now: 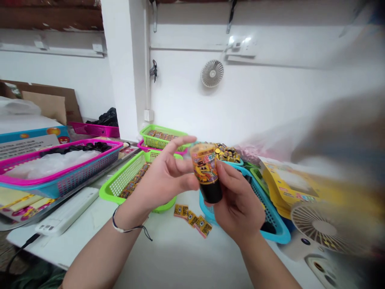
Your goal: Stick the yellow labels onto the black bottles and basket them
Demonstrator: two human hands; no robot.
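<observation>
Over the white worktop (156, 257), my right hand (239, 204) is clenching a small round tub (206, 172) around its black lower half, lifting it up in front of me. Its clear upper part is showing a busy orange-and-yellow cartoon label, and the top is blurred. My left hand (159, 178) is curving half open beside it, the thumb resting against the tub's side. Small yellow sachets (192, 220) are lying on the worktop below, between a green basket (104, 192) and a blue basket (282, 237).
</observation>
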